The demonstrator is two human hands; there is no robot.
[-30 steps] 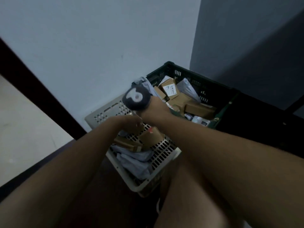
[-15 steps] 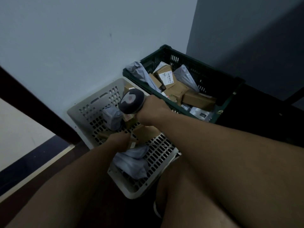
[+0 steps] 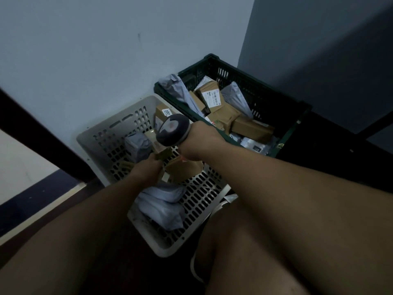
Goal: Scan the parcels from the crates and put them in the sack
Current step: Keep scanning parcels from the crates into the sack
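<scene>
My left hand [image 3: 146, 169] fingers pinching small cardboard parcel [image 3: 162, 153] in white crate [image 3: 102, 135]; right hand [image 3: 200, 143] wrapped round scanner [image 3: 172, 130]. Looks light, stiff (grip by edges).

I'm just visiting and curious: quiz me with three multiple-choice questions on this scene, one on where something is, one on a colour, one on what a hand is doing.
1. Where is the box labelled 2207?
A. In the grey crate
B. In the green crate
C. On the floor

2. What colour is the crate farther from the person?
A. Red
B. Dark green
C. Yellow

3. What is the right hand doing?
A. Hanging empty
B. Holding a scanner
C. Lifting a crate

Answers:
1 A, it stands at the far corner of the grey crate.
2 B, its slotted walls are dark green.
3 B, the hand grips the dark scanner above the small brown box at the left hand.
</scene>
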